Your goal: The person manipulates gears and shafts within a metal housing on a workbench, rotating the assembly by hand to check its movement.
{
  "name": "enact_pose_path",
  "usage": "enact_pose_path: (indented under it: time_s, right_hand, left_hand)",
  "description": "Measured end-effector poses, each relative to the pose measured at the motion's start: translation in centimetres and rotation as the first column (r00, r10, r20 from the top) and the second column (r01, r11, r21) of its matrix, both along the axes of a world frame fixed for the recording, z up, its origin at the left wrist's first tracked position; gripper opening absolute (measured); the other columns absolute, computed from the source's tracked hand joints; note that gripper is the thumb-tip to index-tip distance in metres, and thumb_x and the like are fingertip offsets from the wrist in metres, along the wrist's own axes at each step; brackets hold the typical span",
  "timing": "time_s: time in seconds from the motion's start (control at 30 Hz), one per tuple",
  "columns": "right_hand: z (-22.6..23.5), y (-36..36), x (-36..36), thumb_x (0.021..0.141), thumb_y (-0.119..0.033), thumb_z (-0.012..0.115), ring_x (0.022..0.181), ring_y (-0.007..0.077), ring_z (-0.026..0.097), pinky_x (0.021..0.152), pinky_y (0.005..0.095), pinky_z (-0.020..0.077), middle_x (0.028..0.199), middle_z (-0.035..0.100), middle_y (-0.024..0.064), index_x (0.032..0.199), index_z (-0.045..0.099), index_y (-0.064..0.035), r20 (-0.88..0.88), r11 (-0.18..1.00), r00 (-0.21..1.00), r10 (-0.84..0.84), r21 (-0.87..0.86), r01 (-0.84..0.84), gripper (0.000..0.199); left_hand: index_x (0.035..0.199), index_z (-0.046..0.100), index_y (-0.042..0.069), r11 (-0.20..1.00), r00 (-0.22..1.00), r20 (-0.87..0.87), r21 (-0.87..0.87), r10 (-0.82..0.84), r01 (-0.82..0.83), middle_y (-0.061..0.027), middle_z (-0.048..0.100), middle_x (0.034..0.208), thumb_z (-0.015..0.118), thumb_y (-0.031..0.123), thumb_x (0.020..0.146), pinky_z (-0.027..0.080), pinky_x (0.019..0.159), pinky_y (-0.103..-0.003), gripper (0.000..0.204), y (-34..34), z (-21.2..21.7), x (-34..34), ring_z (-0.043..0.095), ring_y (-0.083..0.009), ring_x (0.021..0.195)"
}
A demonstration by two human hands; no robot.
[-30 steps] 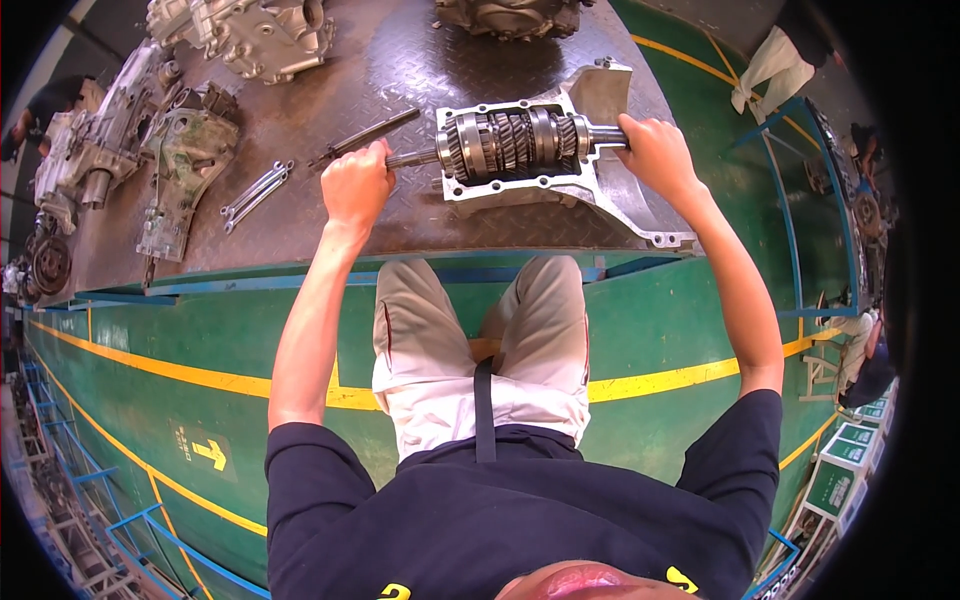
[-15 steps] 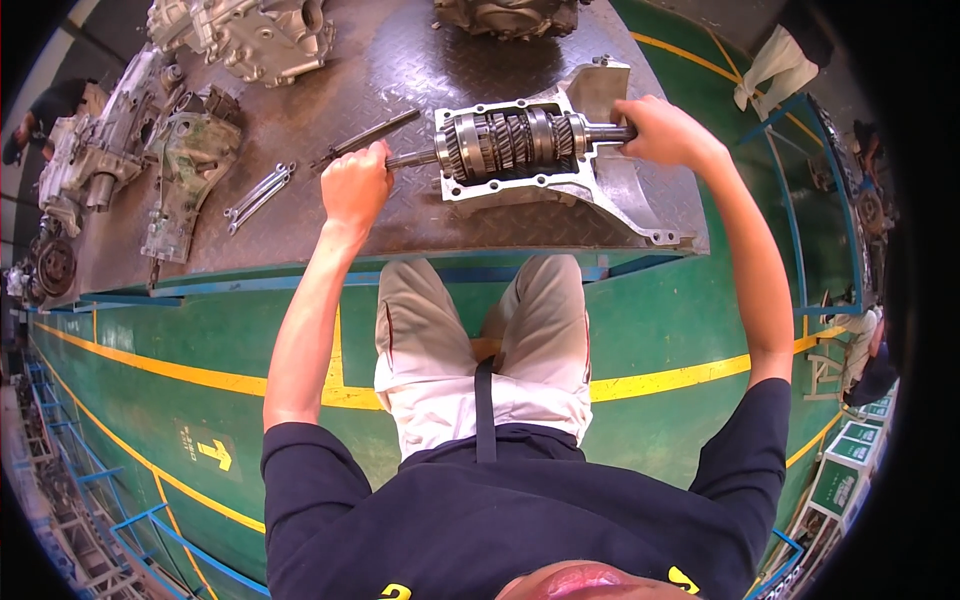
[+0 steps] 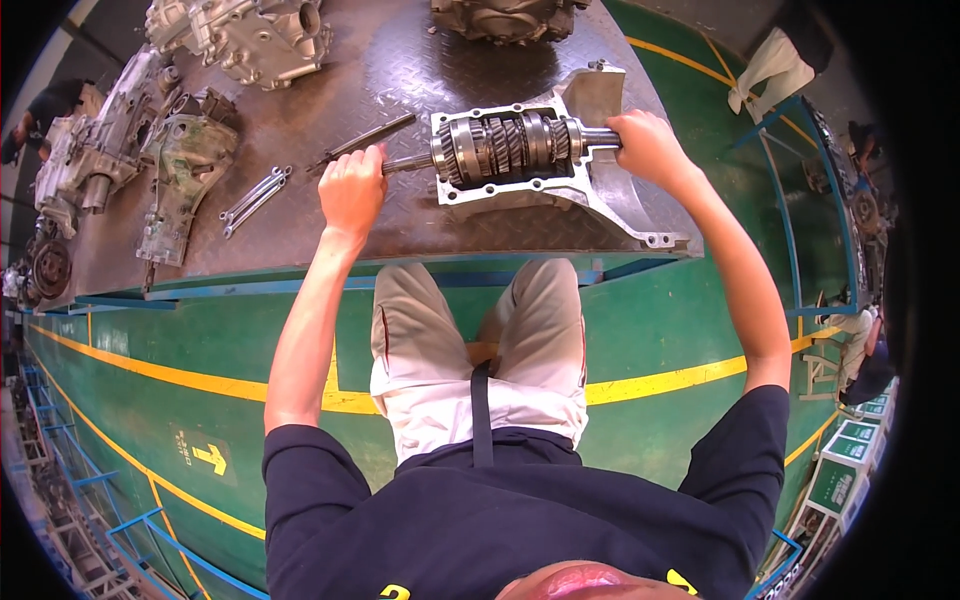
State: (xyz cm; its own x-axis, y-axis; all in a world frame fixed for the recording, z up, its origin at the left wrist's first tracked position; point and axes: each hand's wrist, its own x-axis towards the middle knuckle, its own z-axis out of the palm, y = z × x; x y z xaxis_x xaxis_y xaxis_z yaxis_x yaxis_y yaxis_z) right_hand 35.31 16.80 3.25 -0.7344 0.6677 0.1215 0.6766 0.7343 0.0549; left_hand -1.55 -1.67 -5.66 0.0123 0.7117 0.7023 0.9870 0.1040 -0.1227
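The gear shaft (image 3: 505, 148) lies straight ahead of me on the bench (image 3: 400, 215), its long axis running left to right between my hands, so each hand has one end of it. My left hand (image 3: 352, 188) is curled tight round the thin left end of the shaft, knuckles up, and my right hand (image 3: 645, 148) is wrapped round the thicker right end. The stack of gears sits in the middle, nearer my right hand than my left, and it rests in the pale housing (image 3: 590, 185) that spreads out under and beyond my right hand toward the bench edge. I cannot tell whether the shaft is lifted clear of the housing or seated in it. Just past my left knuckles lies a dark bar (image 3: 365, 140), slanting away from me, and further left of that hand are two spanners (image 3: 255, 198) side by side. Well to the left sit more grey castings (image 3: 185, 160), and another casting (image 3: 245, 35) lies far ahead of my left hand. On the green floor below my left elbow there is a yellow arrow mark (image 3: 208, 458) pointing toward me, beside a yellow line (image 3: 150, 372). Far off behind my right shoulder stand green and white boxes (image 3: 838, 478)
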Motion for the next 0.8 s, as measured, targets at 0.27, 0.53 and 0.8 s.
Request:
enact_pose_path:
  time_s: [0.27, 0.53, 0.8]
  right_hand:
    - [-4.1, -0.2, 0.2, 0.063, -0.006, 0.074, 0.077, 0.0284, 0.063, 0.066, 0.0418, 0.0522, 0.078, 0.056, 0.0066, 0.081, 0.053, -0.0087, -0.250, 0.893, 0.948, 0.196, 0.446, -0.066, 0.029]
    - [-3.3, -0.1, 0.5, 0.064, -0.006, 0.075, 0.077, 0.0300, 0.065, 0.066, 0.0432, 0.0522, 0.077, 0.059, 0.0080, 0.083, 0.055, -0.0077, -0.243, 0.903, 0.959, 0.145, 0.428, -0.028, 0.027]
    - [3.0, 2.5, -1.6, 0.073, -0.004, 0.060, 0.062, 0.0220, 0.065, 0.060, 0.0373, 0.0505, 0.069, 0.070, 0.0096, 0.089, 0.076, -0.0029, 0.274, 0.757, 0.961, 0.030, -0.634, 0.158, 0.023]
  left_hand:
    - [0.087, 0.051, 0.011, 0.998, 0.999, -0.018, -0.026, 0.049, -0.050, -0.0066, 0.052, 0.084, 0.064, 0.019, 0.091, 0.042, 0.077, -0.040, 0.016, -1.3, -1.3, 1.1, 0.054, -0.0262, 0.084]
    - [0.087, 0.053, 0.009, 0.998, 0.998, 0.005, -0.029, 0.061, -0.061, -0.0086, 0.056, 0.082, 0.066, 0.023, 0.089, 0.043, 0.075, -0.042, 0.019, -0.6, 0.1, 1.5, 0.057, -0.0281, 0.082]
    - [0.084, 0.071, 0.003, 0.872, 0.969, 0.187, -0.487, 0.160, -0.050, -0.0209, 0.071, 0.081, 0.073, 0.031, 0.084, 0.056, 0.069, -0.051, 0.028, -0.1, 4.4, 0.9, 0.071, -0.0385, 0.077]
